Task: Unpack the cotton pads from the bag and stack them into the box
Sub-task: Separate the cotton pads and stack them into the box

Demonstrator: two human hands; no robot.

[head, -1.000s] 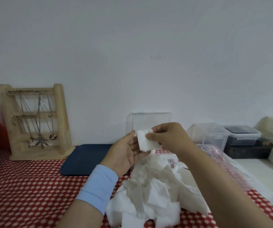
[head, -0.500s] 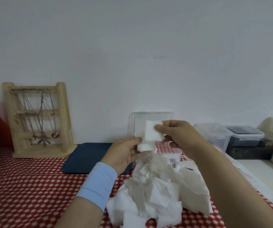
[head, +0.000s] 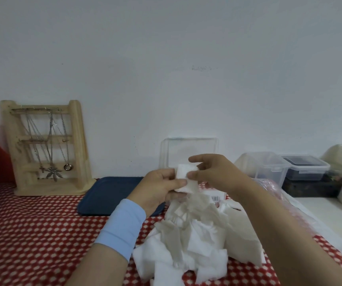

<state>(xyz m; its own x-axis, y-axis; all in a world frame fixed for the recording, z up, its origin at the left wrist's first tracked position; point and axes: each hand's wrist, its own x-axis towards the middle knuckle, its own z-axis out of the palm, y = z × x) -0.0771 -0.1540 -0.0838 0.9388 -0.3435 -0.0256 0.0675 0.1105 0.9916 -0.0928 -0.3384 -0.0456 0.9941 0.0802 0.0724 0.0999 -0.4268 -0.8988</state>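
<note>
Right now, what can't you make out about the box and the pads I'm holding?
Head view only.
- Held pads: left hand and right hand cover their edges; count unclear.
- Clear box: its lower part and inside sit behind both hands, so contents unknown.
- Barcode label: too small to read.
- Pile of pads: cut by the bottom edge.

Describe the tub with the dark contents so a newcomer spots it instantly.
Follow the white wall down to the right, where two clear tubs stand together. It is the right-hand tub, atop a black base; its neighbour looks empty.
</note>
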